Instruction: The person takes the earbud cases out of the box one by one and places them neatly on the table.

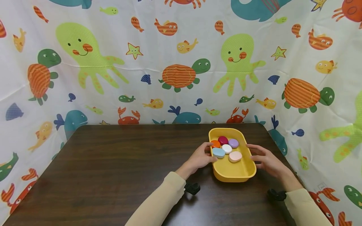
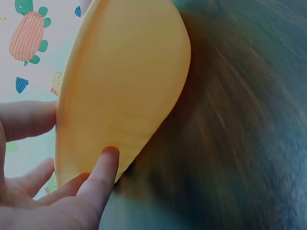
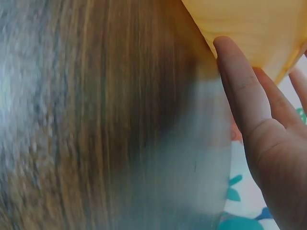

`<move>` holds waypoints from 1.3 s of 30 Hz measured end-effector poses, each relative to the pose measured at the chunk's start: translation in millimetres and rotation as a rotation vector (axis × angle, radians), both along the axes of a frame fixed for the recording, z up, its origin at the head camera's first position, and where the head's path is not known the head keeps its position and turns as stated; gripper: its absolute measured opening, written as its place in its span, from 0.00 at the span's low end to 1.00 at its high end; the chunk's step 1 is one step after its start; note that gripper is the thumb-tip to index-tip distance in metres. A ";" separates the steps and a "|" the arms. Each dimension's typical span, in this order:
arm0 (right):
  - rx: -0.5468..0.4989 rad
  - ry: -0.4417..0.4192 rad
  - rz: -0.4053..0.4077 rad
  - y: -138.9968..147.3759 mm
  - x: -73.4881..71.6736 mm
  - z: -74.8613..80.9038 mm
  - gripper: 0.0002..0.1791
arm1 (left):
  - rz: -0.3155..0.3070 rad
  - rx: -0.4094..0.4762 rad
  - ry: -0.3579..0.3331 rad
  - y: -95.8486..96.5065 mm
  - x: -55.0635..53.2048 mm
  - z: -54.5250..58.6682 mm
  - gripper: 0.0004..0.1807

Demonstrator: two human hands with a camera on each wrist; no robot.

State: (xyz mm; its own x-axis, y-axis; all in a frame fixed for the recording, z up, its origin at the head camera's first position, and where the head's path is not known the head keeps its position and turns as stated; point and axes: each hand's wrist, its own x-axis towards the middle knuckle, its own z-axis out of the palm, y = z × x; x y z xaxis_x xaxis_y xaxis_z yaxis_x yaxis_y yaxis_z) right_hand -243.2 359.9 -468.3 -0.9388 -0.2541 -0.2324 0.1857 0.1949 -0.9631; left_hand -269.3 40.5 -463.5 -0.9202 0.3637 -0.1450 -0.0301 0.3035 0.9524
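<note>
A yellow oblong tray [image 1: 234, 172] with rounded corners is on the right part of the dark table. In it lie several smooth rounded pieces: orange [image 1: 216, 144], crimson [image 1: 222, 140], lavender [image 1: 233, 143], white [image 1: 227, 148], light blue [image 1: 218, 153] and pale pink [image 1: 235, 156]. My left hand [image 1: 200, 157] touches the tray's left side with extended fingers and thumb. From the right, my right hand [image 1: 267, 160] rests its nearly straight fingers against the opposite wall. Close up, the left wrist view shows fingertips on the outer wall [image 2: 124, 72]; the right wrist view shows likewise.
The dark wood-grain table [image 1: 113, 169] stretches left of the tray. Its right edge runs close beside my right hand. Behind and at both sides hangs a white cloth [image 1: 107, 40] printed with sea animals. A small black device [image 1: 192, 188] sits at each wrist.
</note>
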 end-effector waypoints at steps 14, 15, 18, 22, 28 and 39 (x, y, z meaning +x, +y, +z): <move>0.008 -0.011 -0.012 -20.6 -3.2 -3.8 0.40 | -0.003 0.032 -0.008 -21.0 0.9 -1.0 0.35; 0.006 -0.014 -0.012 -22.4 -3.6 -3.9 0.40 | -0.003 0.030 -0.010 -22.9 1.0 -0.9 0.35; 0.007 -0.017 -0.015 -28.3 -4.3 -3.6 0.39 | -0.001 0.019 -0.018 -28.4 0.9 -0.5 0.34; 0.014 -0.017 -0.014 -36.2 -4.0 -1.4 0.38 | 0.004 0.003 -0.017 -34.9 1.3 0.1 0.34; 0.006 -0.020 -0.009 -45.4 -3.4 1.7 0.37 | 0.010 0.000 -0.015 -42.7 2.7 1.3 0.35; 0.009 -0.018 -0.006 -58.2 -3.2 0.9 0.38 | 0.016 0.009 -0.022 -56.8 4.6 1.4 0.34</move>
State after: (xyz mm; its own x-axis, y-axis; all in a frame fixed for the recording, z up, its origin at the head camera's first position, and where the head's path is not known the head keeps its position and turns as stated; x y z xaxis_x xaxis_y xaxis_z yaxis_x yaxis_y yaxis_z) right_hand -246.3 301.8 -467.4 -0.9359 -0.2467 -0.2513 0.2040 0.2020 -0.9579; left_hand -264.6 -16.2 -462.2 -0.9227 0.3499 -0.1621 -0.0558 0.2946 0.9540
